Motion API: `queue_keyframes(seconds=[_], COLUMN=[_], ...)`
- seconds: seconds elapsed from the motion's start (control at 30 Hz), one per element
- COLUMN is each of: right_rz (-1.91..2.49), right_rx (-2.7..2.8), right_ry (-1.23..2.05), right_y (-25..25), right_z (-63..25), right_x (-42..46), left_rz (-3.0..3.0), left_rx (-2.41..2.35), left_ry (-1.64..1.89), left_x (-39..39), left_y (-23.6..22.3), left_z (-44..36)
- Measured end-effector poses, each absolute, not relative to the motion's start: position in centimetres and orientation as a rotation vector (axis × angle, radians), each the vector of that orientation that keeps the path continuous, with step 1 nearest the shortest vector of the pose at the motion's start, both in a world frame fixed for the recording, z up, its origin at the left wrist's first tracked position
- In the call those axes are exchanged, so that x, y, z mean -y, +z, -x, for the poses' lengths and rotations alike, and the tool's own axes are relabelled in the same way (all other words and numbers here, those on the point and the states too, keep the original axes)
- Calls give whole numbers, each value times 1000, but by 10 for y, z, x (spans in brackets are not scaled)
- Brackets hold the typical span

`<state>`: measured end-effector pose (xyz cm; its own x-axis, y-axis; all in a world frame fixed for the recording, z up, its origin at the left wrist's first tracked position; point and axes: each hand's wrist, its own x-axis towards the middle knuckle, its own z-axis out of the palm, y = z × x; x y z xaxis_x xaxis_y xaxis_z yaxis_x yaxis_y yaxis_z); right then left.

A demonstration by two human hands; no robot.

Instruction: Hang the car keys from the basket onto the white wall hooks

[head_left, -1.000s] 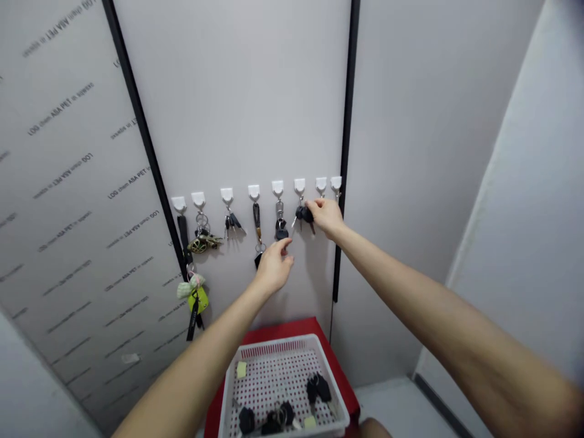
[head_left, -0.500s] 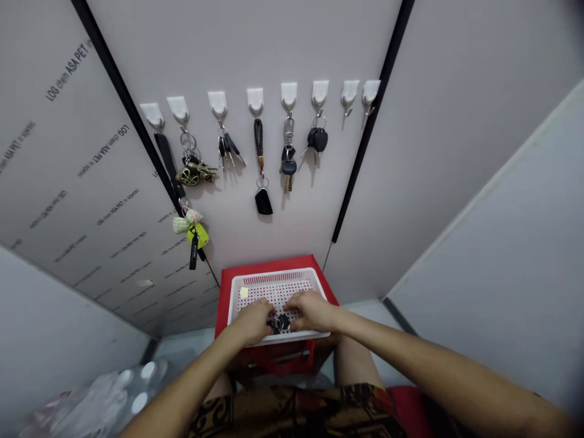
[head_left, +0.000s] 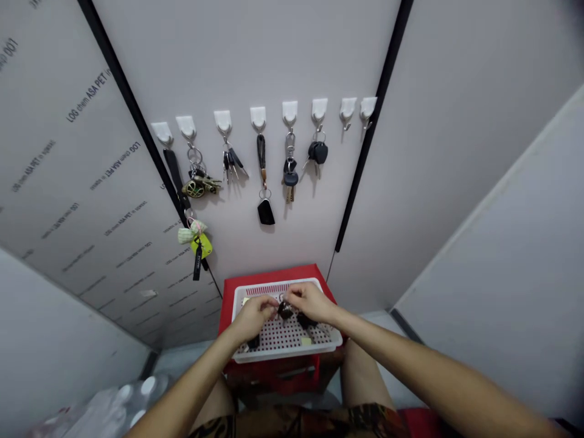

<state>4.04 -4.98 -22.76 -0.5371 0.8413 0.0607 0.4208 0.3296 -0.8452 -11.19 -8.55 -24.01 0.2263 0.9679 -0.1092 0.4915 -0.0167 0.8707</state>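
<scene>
My left hand (head_left: 258,315) and my right hand (head_left: 311,302) are over a white perforated basket (head_left: 274,356). Between them is a small bunch of dark keys (head_left: 285,311) with a metal ring. The thumb and fingers of my right hand pinch it near the ring. My left fingertips are closed at its left side. Another black item (head_left: 306,321) lies in the basket below my right hand, partly hidden. Under my left wrist a further black piece (head_left: 254,342) shows. A pale yellow paper (head_left: 306,342) lies near the front rim.
Under the basket is a red stool (head_left: 274,274). Along the wall runs a row of white hooks (head_left: 258,117), several with keys, including a black fob (head_left: 265,212) and a yellow-green tag (head_left: 201,246). The two rightmost hooks hold nothing. Bottles (head_left: 148,385) stand at lower left.
Both hands have lifted from the basket's front part, and the bunch of keys is now between their fingers. More items in the basket are visible. The view has tilted slightly upward.
</scene>
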Motion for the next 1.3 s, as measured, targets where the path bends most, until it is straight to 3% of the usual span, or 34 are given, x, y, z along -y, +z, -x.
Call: queue_keyframes(seconds=[0.17, 0.43, 0.73, 1.03, 1.17, 1.3], right_rz=[1035, 894, 836, 991, 1022, 1094], right_rx=[1851, 1504, 1151, 1154, 1172, 1644], right_ry=[1234, 899, 796, 673, 387, 235], right_y=[-182, -61, 11, 6, -19, -90], right_z=[-55, -90, -107, -106, -113, -109], right_x=[38, 5, -46, -74, -67, -27], left_rz=[-1687, -2004, -2297, -2238, -2099, -1932], left_rx=[-1303, -1217, -1334, -1366, -1438, -1562], left_ry=[913, 1253, 1262, 1119, 1022, 820], left_x=[76, 54, 19, 28, 37, 52], left_y=[-201, -92, -26, -57, -108, -181], left_z=[88, 32, -6, 8, 31, 56])
